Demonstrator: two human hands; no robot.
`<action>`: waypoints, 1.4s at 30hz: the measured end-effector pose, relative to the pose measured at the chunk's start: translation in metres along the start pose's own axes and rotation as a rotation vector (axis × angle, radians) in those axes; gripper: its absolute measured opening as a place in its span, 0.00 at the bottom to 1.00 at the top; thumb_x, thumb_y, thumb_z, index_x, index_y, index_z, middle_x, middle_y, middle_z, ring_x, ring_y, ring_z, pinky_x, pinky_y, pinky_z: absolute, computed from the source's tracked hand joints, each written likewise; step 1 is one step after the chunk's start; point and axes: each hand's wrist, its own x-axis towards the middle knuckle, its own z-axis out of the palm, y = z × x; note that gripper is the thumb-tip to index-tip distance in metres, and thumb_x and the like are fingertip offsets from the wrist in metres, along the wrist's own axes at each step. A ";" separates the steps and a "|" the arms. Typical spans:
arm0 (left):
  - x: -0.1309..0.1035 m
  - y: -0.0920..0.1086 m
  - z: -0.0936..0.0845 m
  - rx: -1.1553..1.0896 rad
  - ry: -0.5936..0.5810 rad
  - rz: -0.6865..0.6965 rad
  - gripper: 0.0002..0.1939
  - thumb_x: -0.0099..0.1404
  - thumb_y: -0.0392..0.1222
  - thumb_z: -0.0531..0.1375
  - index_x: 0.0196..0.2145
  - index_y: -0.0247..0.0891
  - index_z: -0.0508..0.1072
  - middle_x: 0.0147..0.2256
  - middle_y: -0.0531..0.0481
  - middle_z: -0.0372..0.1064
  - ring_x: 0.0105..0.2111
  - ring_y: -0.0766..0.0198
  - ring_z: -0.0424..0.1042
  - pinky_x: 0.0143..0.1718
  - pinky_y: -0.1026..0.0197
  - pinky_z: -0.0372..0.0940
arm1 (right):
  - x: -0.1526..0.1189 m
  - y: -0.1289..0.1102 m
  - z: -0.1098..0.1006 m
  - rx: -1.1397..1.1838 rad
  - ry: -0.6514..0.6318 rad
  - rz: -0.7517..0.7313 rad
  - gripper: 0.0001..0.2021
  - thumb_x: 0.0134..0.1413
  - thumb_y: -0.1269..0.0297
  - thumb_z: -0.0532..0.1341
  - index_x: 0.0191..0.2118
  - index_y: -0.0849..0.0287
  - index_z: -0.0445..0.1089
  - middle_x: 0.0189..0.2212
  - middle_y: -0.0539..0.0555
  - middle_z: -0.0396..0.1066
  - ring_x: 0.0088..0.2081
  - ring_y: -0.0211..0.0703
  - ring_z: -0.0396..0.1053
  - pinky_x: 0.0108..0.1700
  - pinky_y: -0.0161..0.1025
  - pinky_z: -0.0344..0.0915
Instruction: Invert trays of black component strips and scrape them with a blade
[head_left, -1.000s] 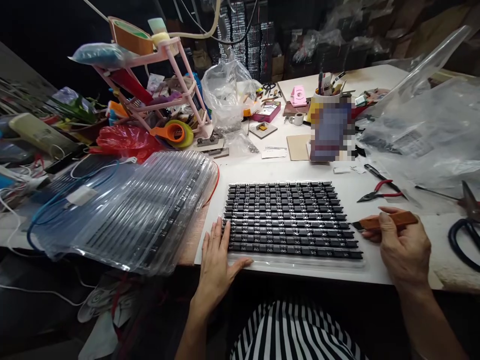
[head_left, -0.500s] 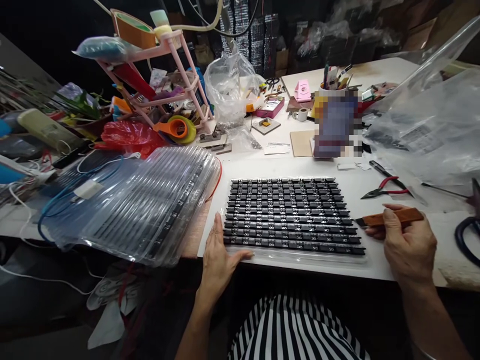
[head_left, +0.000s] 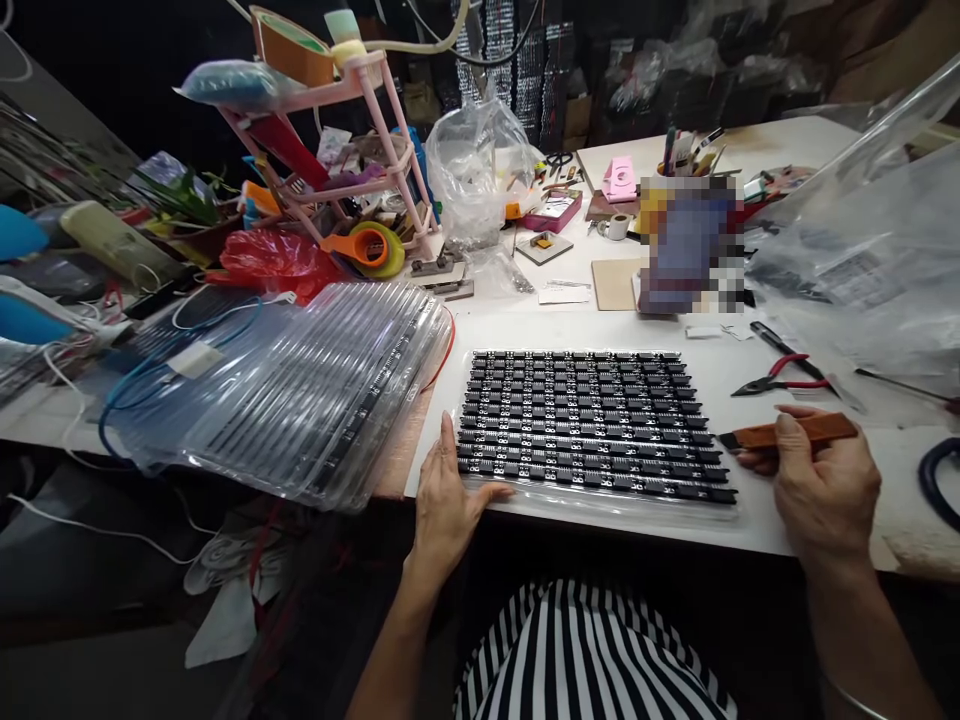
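A clear plastic tray (head_left: 622,505) lies on the white tabletop, filled with rows of small black circuit boards (head_left: 577,420). My left hand (head_left: 446,500) rests against the tray's near left corner, thumb stretched along the front edge and fingers along the left side. It is open. To the right of the tray, my right hand (head_left: 829,485) is closed round a flat brown-handled tool (head_left: 802,433) with a dark tip. That tip points left, close to the ends of the rows; whether it touches them I cannot tell.
Stacked clear plastic trays (head_left: 322,390) stand at left, with a blue cable across them. Red-handled pliers (head_left: 780,375) lie behind my right hand. A pink rack (head_left: 375,120) is at the back left, a clear bag (head_left: 885,260) at the right.
The whole view has shifted slightly, so the scene sits a little further right. Both hands keep nearly the same places relative to the tray.
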 end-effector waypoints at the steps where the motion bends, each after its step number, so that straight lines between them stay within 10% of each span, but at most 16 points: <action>1: 0.000 0.000 0.001 0.000 0.007 0.002 0.59 0.51 0.62 0.62 0.67 0.38 0.30 0.61 0.30 0.55 0.56 0.43 0.63 0.54 0.44 0.61 | 0.000 0.000 0.000 0.003 0.000 0.001 0.20 0.50 0.49 0.62 0.44 0.58 0.66 0.22 0.53 0.68 0.17 0.46 0.67 0.24 0.44 0.69; 13: 0.001 -0.001 -0.001 0.027 0.011 0.024 0.58 0.52 0.63 0.61 0.67 0.37 0.32 0.58 0.30 0.60 0.54 0.43 0.65 0.51 0.43 0.63 | -0.001 0.005 0.000 0.003 -0.012 -0.019 0.25 0.52 0.44 0.59 0.47 0.60 0.65 0.24 0.53 0.69 0.19 0.45 0.69 0.25 0.43 0.69; 42: 0.004 0.021 0.007 0.116 -0.074 0.137 0.44 0.60 0.62 0.55 0.66 0.39 0.45 0.66 0.33 0.38 0.66 0.41 0.36 0.60 0.34 0.39 | 0.000 0.001 0.000 0.026 -0.060 -0.102 0.18 0.57 0.47 0.55 0.41 0.58 0.63 0.24 0.49 0.69 0.21 0.41 0.71 0.27 0.39 0.70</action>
